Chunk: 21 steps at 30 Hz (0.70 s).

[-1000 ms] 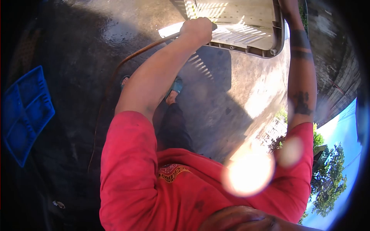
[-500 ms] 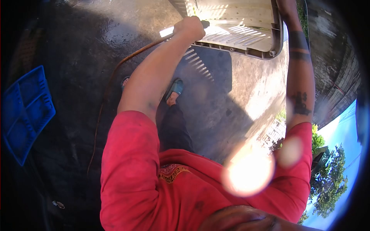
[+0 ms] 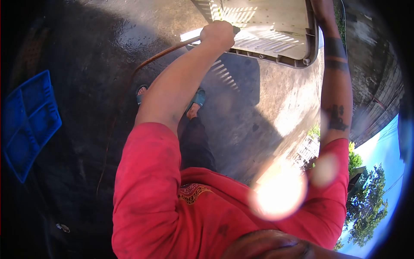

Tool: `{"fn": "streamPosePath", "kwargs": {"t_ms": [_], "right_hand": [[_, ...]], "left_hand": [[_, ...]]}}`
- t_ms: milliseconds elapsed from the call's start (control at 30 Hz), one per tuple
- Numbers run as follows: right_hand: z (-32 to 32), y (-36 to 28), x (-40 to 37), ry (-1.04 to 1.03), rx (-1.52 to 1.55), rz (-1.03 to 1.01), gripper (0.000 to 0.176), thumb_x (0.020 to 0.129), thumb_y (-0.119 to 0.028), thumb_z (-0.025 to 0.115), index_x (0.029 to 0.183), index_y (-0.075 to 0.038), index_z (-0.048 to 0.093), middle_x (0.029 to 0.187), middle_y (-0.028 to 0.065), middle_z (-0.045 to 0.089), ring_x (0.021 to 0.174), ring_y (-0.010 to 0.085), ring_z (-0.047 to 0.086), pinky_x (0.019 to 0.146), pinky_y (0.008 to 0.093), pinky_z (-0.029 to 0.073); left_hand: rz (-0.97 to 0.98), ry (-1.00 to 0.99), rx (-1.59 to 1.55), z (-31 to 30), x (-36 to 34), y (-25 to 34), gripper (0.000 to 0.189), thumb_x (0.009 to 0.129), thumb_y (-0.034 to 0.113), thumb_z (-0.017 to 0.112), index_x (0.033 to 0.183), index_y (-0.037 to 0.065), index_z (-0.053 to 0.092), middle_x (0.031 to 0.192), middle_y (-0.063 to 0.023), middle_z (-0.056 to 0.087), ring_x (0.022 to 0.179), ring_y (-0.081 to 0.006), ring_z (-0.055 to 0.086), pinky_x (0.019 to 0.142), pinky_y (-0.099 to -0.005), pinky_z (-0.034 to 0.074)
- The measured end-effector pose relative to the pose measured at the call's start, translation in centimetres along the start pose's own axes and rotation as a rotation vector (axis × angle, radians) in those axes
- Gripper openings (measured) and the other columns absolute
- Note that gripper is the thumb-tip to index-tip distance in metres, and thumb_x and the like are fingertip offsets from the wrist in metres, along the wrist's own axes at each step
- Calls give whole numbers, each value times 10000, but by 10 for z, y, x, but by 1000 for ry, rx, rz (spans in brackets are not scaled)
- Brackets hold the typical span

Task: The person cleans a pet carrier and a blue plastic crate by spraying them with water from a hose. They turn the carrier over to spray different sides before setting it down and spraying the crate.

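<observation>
My left hand [image 3: 218, 35] is closed around a thin brown hose [image 3: 161, 53], whose dark end [image 3: 236, 30] pokes out past my fist. From there the hose curves down to the floor on the left. Just beyond this hand is a pale plastic crate [image 3: 280, 21] with slotted sides, tilted up and cut off by the top of the view. My right hand [image 3: 323, 12] grips the crate's right edge; its fingertips are mostly hidden. Sunlight passes through the slots and makes striped patches.
A blue plastic crate [image 3: 32, 123] with compartments lies at the far left. The concrete floor [image 3: 125, 36] looks wet in places. My sandalled feet [image 3: 197, 101] stand below my left forearm. A weathered curved surface [image 3: 375, 73] is at the right, with a tree [image 3: 368, 203] lower down.
My left hand has shifted slightly right with the hose. The crate and my right hand have barely moved.
</observation>
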State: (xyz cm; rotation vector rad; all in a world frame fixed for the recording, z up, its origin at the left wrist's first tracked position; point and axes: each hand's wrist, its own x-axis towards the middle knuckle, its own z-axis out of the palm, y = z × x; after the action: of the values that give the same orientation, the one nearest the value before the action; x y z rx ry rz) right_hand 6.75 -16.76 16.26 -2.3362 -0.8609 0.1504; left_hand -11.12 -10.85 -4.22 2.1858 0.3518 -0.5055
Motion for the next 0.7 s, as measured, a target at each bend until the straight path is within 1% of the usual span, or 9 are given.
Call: {"fn": "streamPosePath", "kwargs": {"t_ms": [100,200,300,333,433,533,600,633,700], "right_hand": [[-1,-5,-1,-15,-56,-4,348,724,-53,627,1064,9,586,906,77,588,793,145,544,701,276,449],[0,-6,-1,-19,-62,11,362,719,-52,628,1074,5,584,913,77,592,793,146,541,695,271,447],[2,-6,-4,19,-67,-32,371,716,-53,628,1080,0,582,905,69,587,806,146,541,694,268,444],[0,-4,-3,19,-60,-29,371,716,-52,629,1080,-1,582,904,67,585,808,146,540,695,268,444],[1,0,0,13,-27,2,372,716,-46,631,1081,-2,581,901,63,578,810,147,533,693,269,443],[2,-2,1,23,-5,19,374,718,-41,630,1086,0,578,889,65,575,797,150,529,679,272,442],[1,3,-2,26,-11,-15,376,720,-40,629,1090,1,576,874,69,576,784,153,530,666,275,444],[2,2,2,12,-28,-17,380,722,-41,629,1095,2,574,878,70,577,785,153,532,663,277,444],[-1,4,4,-22,-57,-6,387,725,-44,627,1104,5,569,886,73,578,785,154,535,656,279,445]], "left_hand": [[9,172,136,23,5,-1,311,898,236,595,1156,65,559,1109,-139,619,959,-336,679,742,-423,574],[130,176,198,28,1,-11,274,870,127,588,1131,51,556,1125,-147,583,930,-344,688,722,-401,582],[72,131,224,30,2,-24,283,864,98,582,1137,37,538,1113,-152,588,921,-336,691,726,-414,581],[47,140,184,27,0,-24,272,832,133,604,1079,21,592,1071,-155,631,930,-330,689,735,-414,577],[162,-54,103,10,-5,-12,286,801,214,630,999,10,660,1032,-171,676,956,-338,678,766,-425,563],[55,-156,-63,-15,-23,19,334,769,281,645,943,0,697,1022,-196,692,957,-350,673,802,-427,547],[85,-214,-94,-8,-13,20,356,793,300,638,953,-13,693,1047,-200,686,957,-352,671,821,-430,540],[81,-222,-103,-11,-9,13,368,805,310,635,959,-20,691,1060,-202,683,958,-354,670,831,-432,537],[-3,-114,-113,-10,-10,3,345,832,290,609,987,-9,679,1054,-196,683,959,-353,670,828,-432,537]]}}
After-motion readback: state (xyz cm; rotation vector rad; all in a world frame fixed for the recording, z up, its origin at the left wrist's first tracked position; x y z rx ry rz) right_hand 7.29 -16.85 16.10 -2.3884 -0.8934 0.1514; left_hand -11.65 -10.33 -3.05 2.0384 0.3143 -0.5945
